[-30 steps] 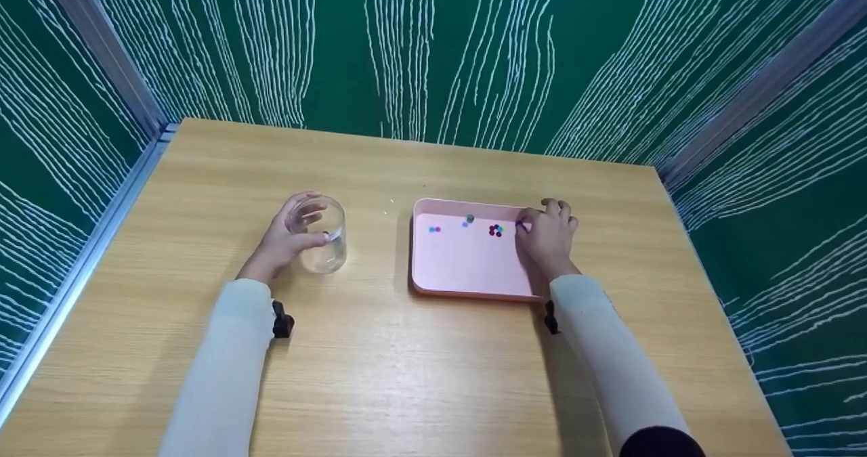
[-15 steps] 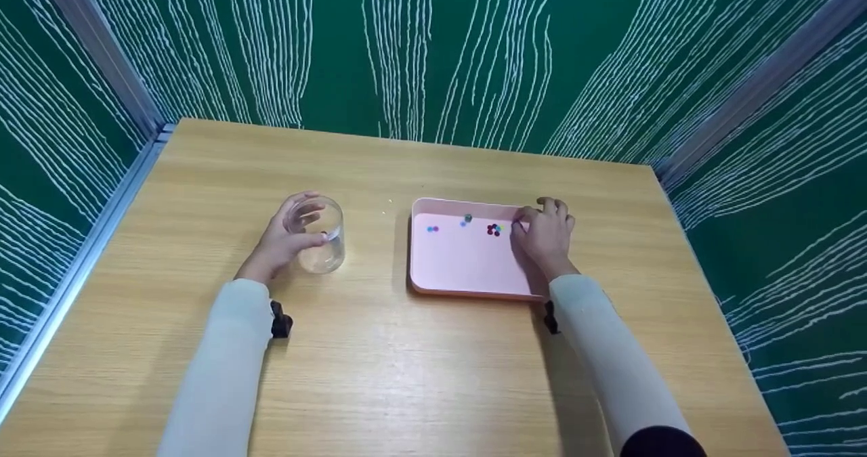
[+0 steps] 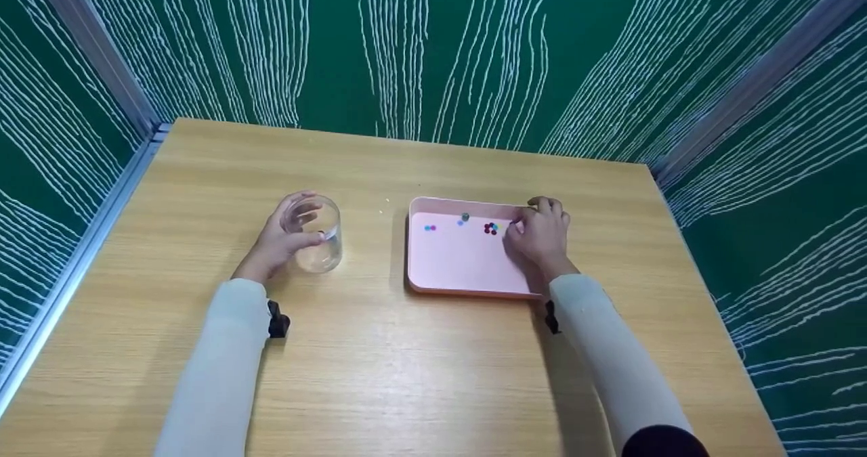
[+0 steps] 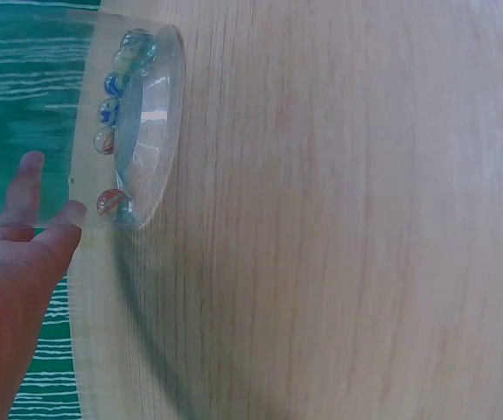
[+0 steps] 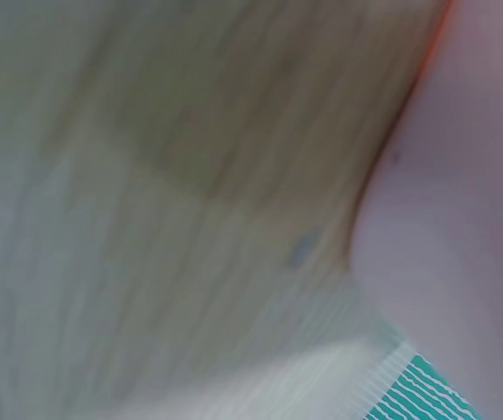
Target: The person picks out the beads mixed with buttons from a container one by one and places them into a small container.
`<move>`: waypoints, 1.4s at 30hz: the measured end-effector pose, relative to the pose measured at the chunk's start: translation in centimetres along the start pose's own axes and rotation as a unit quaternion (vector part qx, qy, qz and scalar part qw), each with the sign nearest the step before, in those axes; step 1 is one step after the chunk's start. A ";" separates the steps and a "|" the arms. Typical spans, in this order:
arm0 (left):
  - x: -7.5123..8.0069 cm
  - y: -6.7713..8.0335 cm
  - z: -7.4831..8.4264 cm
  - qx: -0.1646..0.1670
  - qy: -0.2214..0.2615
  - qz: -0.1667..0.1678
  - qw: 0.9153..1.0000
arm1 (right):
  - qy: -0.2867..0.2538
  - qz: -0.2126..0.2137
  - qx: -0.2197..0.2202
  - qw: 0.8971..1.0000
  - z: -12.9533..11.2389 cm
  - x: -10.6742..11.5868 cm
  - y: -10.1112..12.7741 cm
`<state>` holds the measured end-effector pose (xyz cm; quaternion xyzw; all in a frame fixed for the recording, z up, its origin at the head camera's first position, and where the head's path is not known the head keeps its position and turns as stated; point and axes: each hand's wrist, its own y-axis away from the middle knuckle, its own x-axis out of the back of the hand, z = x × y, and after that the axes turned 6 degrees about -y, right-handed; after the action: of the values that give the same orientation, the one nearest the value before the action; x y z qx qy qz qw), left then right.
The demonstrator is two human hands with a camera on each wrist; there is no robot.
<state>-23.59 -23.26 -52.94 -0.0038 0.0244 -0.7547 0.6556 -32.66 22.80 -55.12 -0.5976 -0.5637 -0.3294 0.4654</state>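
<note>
A clear glass (image 3: pixel 314 234) stands on the wooden table, left of centre. My left hand (image 3: pixel 279 242) grips it, thumb in front and fingers behind. The left wrist view shows several marbles (image 4: pixel 115 114) on the bottom of the glass (image 4: pixel 142 131), with my left hand (image 4: pixel 10 271) against its wall. A pink tray (image 3: pixel 460 267) lies to the right. My right hand (image 3: pixel 538 237) is curled in its far right corner, fingertips pinched on a small marble, mostly hidden. A dark marble cluster (image 3: pixel 490 228) lies just left of those fingertips.
Two blue marbles (image 3: pixel 429 227) and a grey-green one (image 3: pixel 464 219) lie along the tray's far side. Green patterned walls close the table (image 3: pixel 406 376) in on three sides, with a metal rail (image 3: pixel 74 267) on the left. In the blurred right wrist view, only wood and the pink tray (image 5: pixel 474 175) show.
My right hand has crept slightly left toward the marble cluster, and a purple marble seen at its fingertips is now covered. The left hand and the glass have stayed put.
</note>
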 end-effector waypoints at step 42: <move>-0.2 0.0 -0.2 -0.017 0.011 0.005 1.000 | -0.037 0.024 0.066 0.997 -4.0 2.0 0.4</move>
<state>-23.61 -23.09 -53.16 -0.0067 0.0439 -0.7510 0.6588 -31.47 19.86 -52.00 -0.5907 -0.5868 -0.2572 0.4905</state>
